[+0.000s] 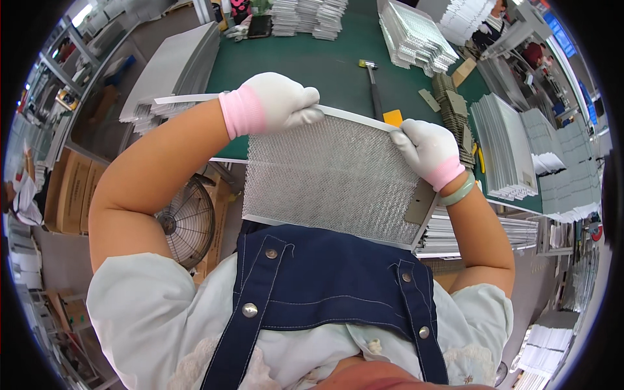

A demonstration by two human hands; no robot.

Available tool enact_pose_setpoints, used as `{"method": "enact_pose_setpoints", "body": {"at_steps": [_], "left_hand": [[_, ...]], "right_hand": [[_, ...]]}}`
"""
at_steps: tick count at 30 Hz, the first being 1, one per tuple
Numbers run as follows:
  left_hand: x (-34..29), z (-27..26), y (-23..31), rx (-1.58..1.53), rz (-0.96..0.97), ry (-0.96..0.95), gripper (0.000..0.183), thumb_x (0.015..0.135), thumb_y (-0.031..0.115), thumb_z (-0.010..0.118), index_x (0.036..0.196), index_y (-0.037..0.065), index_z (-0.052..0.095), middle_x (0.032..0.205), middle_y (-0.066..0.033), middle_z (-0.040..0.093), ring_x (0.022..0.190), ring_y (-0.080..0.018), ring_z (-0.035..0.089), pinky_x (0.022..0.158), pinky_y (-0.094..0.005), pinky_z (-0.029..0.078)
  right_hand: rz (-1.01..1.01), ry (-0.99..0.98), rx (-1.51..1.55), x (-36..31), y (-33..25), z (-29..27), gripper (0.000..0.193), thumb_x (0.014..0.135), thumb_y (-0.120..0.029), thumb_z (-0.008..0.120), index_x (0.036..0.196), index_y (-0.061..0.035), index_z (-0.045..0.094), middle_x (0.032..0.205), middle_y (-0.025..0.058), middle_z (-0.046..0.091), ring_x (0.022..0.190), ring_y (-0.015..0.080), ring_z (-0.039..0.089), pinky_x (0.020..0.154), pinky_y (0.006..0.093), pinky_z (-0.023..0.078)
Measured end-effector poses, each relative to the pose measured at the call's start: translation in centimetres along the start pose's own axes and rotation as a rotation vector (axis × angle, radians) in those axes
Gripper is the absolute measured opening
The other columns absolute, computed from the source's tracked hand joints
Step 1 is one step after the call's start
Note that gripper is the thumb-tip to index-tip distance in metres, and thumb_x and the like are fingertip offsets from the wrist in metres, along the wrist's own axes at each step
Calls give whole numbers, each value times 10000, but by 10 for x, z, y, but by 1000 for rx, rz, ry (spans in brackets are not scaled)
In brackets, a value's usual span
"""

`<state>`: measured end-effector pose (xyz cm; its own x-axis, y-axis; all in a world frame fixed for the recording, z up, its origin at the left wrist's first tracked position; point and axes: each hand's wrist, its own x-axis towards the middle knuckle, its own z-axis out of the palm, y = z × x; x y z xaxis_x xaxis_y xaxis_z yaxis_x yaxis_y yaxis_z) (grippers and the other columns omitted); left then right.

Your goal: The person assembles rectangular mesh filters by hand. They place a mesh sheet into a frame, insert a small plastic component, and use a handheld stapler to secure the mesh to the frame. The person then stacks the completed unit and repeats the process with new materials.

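Note:
A rectangular metal mesh filter panel (325, 172) is held in front of my body, its near edge against my dark blue apron. Along its far edge runs a pale metal frame strip (354, 117). My left hand (283, 104), in a white glove with a pink cuff, is closed on that strip near the panel's far left. Another length of pale strip (185, 99) sticks out leftward past my left wrist; where it joins is hidden. My right hand (426, 146), gloved alike, grips the frame at the far right corner. A grey plate (419, 205) sits by the panel's right edge.
On the green table (292, 65) lie a hammer (372, 88) and a yellow block (392, 117). Stacked panels stand at the left (175, 62), far right (416, 36) and right (500, 146). Small grey-green plates (453, 114) are piled near my right hand. A fan (188, 221) stands below left.

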<state>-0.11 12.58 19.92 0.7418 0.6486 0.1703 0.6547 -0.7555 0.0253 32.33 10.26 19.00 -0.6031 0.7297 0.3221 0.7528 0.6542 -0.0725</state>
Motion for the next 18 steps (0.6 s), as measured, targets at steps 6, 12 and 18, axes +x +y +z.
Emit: {"method": "enact_pose_setpoints", "body": {"at_steps": [6, 12, 18], "left_hand": [[-8, -5, 13, 77, -106, 3, 334, 965, 364, 544, 915, 39, 602, 706, -157, 619, 698, -366, 627, 650, -441, 505], [-9, -13, 1, -391, -139, -214, 350, 998, 356, 490, 932, 31, 606, 768, -145, 644, 742, -350, 649, 697, -439, 512], [-13, -5, 26, -99, -315, -375, 417, 1022, 411, 414, 1103, 44, 594, 881, -166, 683, 877, -338, 674, 822, -424, 533]], "right_hand": [[0, -26, -49, 15, -8, 0, 354, 968, -378, 537, 828, -60, 604, 731, 153, 618, 724, 347, 637, 648, 441, 494], [77, -325, 251, 55, -42, 8, 345, 970, -386, 527, 891, -61, 611, 753, 153, 629, 750, 365, 641, 702, 451, 505], [20, -108, 69, 43, -48, 39, 386, 979, -414, 490, 866, -65, 607, 800, 162, 649, 773, 376, 639, 704, 464, 493]]}}
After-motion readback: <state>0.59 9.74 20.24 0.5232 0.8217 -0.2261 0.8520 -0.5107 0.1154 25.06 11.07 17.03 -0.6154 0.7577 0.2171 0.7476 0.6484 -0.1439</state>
